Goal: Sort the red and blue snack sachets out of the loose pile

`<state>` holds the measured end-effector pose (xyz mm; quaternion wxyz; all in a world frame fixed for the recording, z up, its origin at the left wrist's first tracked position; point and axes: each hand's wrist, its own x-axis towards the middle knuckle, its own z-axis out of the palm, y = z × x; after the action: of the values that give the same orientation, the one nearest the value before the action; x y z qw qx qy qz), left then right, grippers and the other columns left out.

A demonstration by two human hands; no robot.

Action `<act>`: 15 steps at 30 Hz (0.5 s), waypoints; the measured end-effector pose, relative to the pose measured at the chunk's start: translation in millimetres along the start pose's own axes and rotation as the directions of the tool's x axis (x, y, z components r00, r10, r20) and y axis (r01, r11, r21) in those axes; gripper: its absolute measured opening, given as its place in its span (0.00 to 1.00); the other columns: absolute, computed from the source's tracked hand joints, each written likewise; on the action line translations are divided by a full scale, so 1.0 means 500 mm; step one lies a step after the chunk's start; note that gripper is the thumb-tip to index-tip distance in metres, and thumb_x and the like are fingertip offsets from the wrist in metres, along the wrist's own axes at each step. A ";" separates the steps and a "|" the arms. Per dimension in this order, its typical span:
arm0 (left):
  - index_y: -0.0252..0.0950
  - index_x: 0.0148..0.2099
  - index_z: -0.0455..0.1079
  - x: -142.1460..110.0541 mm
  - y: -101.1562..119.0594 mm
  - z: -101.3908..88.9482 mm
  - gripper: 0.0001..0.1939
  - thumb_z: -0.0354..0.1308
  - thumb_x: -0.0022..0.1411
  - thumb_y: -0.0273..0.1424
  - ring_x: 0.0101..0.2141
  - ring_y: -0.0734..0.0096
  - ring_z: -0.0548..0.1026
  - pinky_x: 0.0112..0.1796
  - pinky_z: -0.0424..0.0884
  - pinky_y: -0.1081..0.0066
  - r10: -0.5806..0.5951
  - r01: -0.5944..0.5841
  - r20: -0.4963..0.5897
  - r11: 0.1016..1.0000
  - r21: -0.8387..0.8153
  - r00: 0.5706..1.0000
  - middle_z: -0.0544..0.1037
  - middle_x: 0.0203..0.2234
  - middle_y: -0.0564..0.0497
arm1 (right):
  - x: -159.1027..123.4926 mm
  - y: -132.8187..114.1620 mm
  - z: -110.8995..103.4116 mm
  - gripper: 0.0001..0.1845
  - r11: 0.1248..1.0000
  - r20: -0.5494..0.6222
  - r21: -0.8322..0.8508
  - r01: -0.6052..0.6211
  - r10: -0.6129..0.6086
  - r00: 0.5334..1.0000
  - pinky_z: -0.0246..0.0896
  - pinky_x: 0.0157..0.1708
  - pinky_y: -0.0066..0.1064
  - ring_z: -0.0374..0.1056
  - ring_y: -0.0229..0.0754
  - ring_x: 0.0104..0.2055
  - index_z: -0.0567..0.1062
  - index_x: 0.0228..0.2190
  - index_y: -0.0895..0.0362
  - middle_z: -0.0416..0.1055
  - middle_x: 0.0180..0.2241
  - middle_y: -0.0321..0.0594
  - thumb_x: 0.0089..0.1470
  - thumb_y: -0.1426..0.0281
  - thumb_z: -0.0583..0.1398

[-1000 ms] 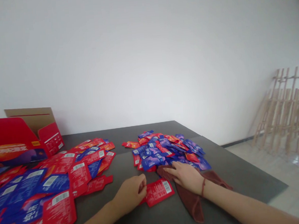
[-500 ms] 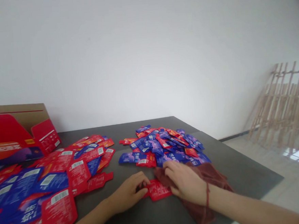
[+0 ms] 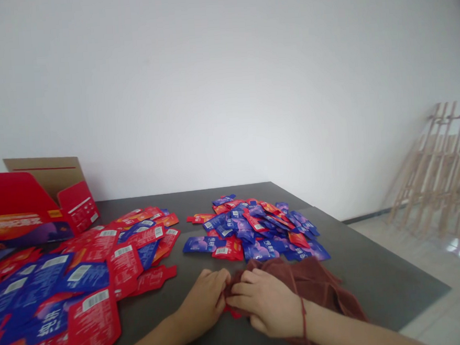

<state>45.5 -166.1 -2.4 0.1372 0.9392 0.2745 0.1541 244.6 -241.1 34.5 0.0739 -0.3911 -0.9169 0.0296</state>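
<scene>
red packet (image 3: pixel 234 313) mostly under the right hand (image 3: pixel 268 302), tight on brown cloth (image 3: pixel 314 282); left hand (image 3: pixel 207 299) close alongside, its hold unclear

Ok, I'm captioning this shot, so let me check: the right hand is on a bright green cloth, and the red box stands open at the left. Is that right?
Not quite: the head view shows that the cloth under the right hand is reddish brown, not green. The red box does stand open at the left.
</scene>
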 end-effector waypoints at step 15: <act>0.38 0.42 0.61 0.033 0.004 -0.010 0.14 0.47 0.54 0.19 0.42 0.63 0.66 0.45 0.61 0.65 -0.046 0.046 -0.022 0.998 0.033 0.999 0.69 0.40 0.50 | -0.070 0.074 0.010 0.25 0.977 -0.215 0.118 -0.177 0.199 0.956 0.55 0.47 0.39 0.60 0.46 0.45 0.71 0.44 0.56 0.69 0.43 0.43 0.41 0.78 0.53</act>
<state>57.9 -157.8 6.6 0.1221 0.9331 0.3000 0.1562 293.8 -240.7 21.5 0.1933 -0.4732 -0.8587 0.0367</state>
